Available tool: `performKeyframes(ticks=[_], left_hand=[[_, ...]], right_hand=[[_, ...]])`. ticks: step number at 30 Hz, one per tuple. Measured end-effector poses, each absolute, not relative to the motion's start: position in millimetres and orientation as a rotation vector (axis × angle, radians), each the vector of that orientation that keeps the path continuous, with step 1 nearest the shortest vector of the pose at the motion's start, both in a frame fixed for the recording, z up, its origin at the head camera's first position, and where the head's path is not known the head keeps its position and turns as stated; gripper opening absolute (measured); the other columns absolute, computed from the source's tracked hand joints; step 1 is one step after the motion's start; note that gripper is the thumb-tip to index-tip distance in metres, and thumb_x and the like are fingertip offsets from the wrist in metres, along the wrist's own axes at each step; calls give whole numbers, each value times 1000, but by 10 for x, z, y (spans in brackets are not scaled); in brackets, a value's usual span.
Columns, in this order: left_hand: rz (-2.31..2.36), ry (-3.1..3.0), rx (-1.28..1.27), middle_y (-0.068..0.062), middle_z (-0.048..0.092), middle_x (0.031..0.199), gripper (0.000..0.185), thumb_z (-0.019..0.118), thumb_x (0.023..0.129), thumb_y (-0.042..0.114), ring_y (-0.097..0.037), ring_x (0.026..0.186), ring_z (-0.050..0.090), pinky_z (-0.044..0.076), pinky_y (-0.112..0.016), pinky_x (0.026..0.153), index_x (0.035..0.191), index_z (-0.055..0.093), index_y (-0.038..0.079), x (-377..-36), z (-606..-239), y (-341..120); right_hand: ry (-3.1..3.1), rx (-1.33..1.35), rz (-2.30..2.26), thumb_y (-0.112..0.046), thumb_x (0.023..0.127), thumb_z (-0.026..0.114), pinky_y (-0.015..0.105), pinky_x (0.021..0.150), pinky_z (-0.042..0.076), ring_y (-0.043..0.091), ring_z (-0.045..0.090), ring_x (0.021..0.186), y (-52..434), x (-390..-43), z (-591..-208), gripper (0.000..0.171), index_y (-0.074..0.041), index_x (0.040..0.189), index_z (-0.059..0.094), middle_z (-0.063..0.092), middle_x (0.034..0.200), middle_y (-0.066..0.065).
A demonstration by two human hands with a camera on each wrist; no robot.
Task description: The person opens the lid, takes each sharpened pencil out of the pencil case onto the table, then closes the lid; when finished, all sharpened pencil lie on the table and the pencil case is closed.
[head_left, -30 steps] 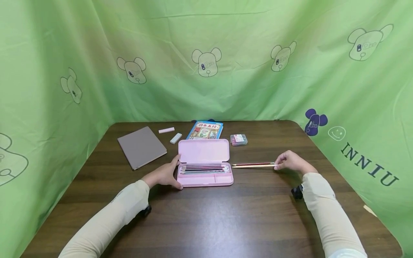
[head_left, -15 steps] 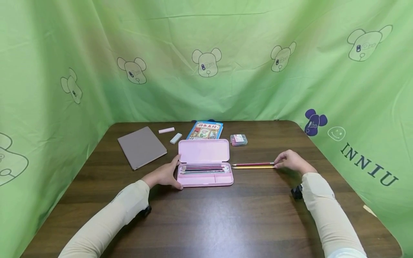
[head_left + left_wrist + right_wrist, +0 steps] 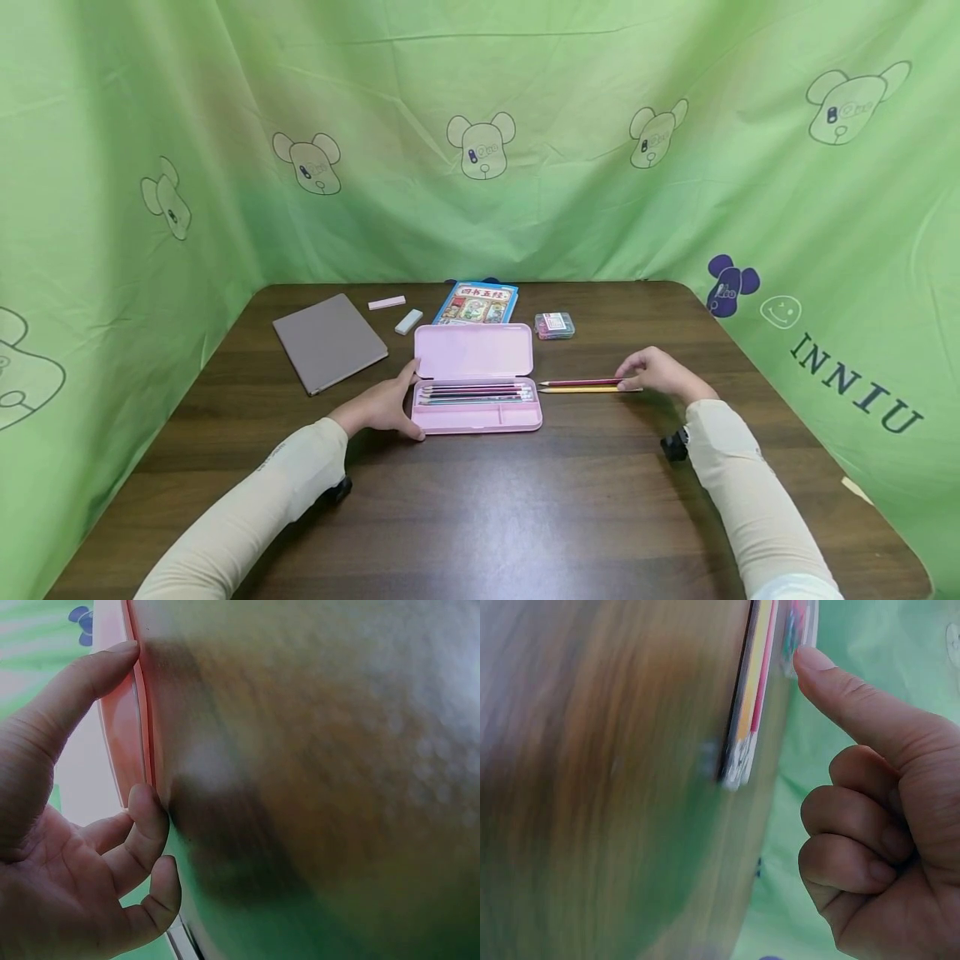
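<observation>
The pink pencil case (image 3: 459,423) lies with its lid up and several pencils (image 3: 474,400) in its long compartment. At its left end my left hand (image 3: 381,407) grips the case, thumb on the front edge and fingers toward the hinge. To the right of the case, a yellow pencil (image 3: 577,390) and a red pencil (image 3: 573,382) lie side by side on the table. My right hand (image 3: 660,373) is over their right ends. In the right wrist view one digit (image 3: 847,694) reaches out, the other visible fingers are curled, and the pencil ends show apart from them.
Behind the case are a blue picture-covered book (image 3: 476,302) and a small clear box (image 3: 555,325) with coloured contents. A grey notebook (image 3: 330,342), a white eraser-like block (image 3: 408,322) and a thin pink strip (image 3: 386,303) lie at the left. Green cloth (image 3: 480,225) hangs around the table.
My right hand has let go of the pencil ends and shifted left over them. The two pencils have settled slightly apart. My left hand and the case have stayed put.
</observation>
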State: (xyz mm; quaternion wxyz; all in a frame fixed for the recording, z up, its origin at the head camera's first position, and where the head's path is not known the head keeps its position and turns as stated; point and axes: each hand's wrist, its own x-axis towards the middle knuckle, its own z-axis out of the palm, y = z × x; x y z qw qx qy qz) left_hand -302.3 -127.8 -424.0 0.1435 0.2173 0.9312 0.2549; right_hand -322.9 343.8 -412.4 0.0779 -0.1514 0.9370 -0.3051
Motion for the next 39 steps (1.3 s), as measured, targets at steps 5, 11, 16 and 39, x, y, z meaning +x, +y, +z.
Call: performKeyframes(ticks=[5,11,16,39], left_hand=[[730,2691,626,-14,43,142,127,86,58,36,-28,124,45,35,-43,102,147,2,3,-3023,-4237,-1274],[726,2683,619,-12,45,141,128,86,58,37,-28,124,45,35,-44,102,147,1,2,-3018,-4230,-1271],[709,2682,611,-13,42,142,128,86,59,37,-29,126,43,35,-44,102,147,0,2,-3025,-4237,-1275],[693,2681,587,-12,41,144,128,86,59,37,-27,125,44,35,-44,102,147,0,5,-3032,-4247,-1269]], right_hand=[[2795,-536,-929,-15,72,77,22,51,31,2,31,51,3298,-3267,-4127,19,-3,86,71,45,55,-6],[2769,-621,-938,-14,73,77,22,51,31,2,31,50,3091,-3300,-4098,19,-1,86,71,37,54,-9],[2754,-675,-923,-15,74,76,23,51,31,4,32,51,2922,-3334,-4060,19,-2,87,71,38,55,-8],[2644,-875,-849,-12,73,77,22,52,31,7,36,54,2168,-3439,-4099,17,-3,86,72,47,57,-6]])
